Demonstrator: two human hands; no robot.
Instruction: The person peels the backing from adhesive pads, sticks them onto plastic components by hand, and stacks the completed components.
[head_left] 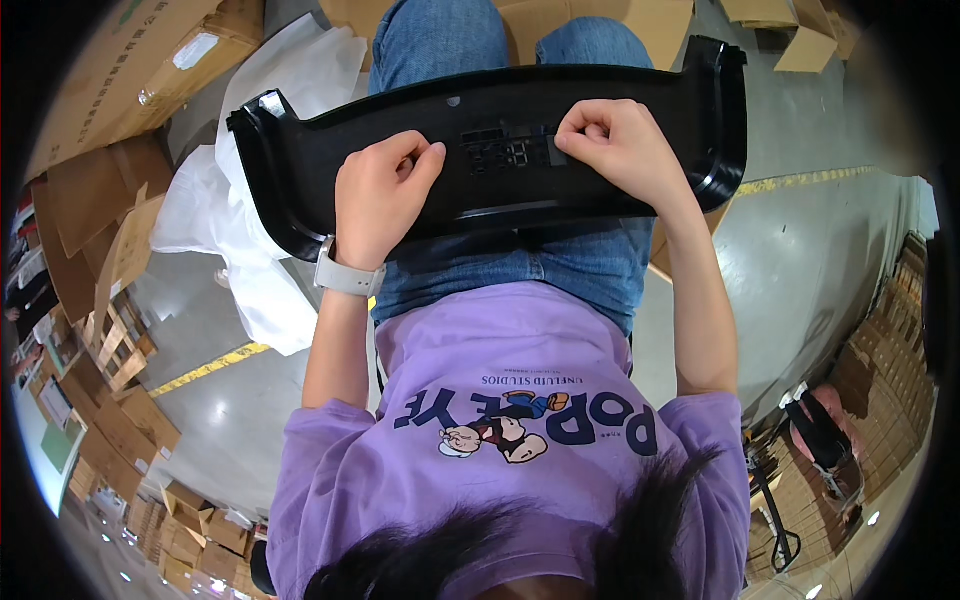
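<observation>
A long, glossy black plastic panel with raised ends (490,196) appears to rest across the person's blue denim-clad legs (435,45). Over the panel's left half, the left hand (388,187) is loosely curled, thumb toward forefinger; over its right half, the right hand (622,152) is curled likewise, beside the panel's central slotted section (500,150). Whether either grips anything, I cannot tell. Good handling probably means keeping the panel level on both thighs and pressing lightly near the slots. Folded fingers hide the fingertips; the slots' dark detail and the panel's underside cannot be made out.
</observation>
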